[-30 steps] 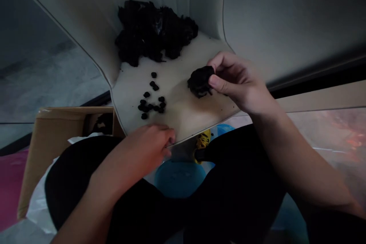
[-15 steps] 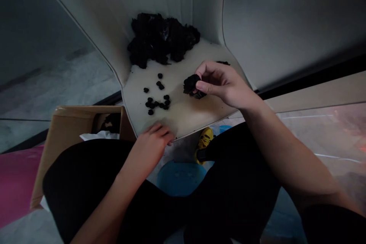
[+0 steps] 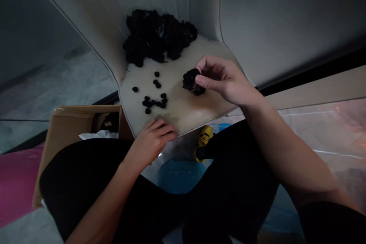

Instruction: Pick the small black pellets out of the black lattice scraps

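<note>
Holding dark scraps (image 3: 107,124) (and white plastic (image 3: 97,136)): an open cardboard box (image 3: 71,126).

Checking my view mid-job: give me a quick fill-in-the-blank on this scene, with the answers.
The right hand pinches a black clump between thumb and ____.
The left hand rests at the front ____ of the pale curved seat.
The tub on the floor below is ____.

Answers: fingers; edge; blue.
</note>
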A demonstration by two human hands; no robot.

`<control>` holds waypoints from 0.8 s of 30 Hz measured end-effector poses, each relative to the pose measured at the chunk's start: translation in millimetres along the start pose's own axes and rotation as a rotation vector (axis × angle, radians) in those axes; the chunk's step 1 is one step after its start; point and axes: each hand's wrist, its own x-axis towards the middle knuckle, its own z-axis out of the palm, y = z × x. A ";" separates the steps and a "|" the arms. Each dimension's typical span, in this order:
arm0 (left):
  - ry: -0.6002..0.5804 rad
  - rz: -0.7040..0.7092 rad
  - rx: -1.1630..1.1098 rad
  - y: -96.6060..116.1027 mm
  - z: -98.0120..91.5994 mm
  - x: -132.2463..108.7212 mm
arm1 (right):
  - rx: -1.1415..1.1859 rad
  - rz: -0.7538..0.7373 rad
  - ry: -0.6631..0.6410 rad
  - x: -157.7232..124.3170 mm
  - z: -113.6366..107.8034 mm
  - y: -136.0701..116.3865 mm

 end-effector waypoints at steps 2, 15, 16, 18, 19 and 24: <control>0.028 0.030 -0.026 -3.9 0.6 0.8 | 0.011 0.001 0.022 0.0 -0.1 -1.4; 0.159 -0.069 -0.141 2.2 15.6 29.6 | 0.041 0.017 0.103 4.3 -4.1 -13.1; 0.197 -0.112 -0.203 1.3 16.7 33.3 | 0.039 0.021 0.111 5.9 -3.5 -13.8; 0.249 -0.189 -0.318 -0.1 16.2 39.2 | 0.034 0.017 0.116 9.1 -3.0 -14.3; 0.264 -0.217 -0.368 -0.1 15.4 41.8 | 0.032 0.007 0.112 10.7 -3.3 -14.2; 0.299 -0.315 -0.499 13.1 19.7 70.0 | 0.060 -0.080 0.080 18.5 -7.5 -11.5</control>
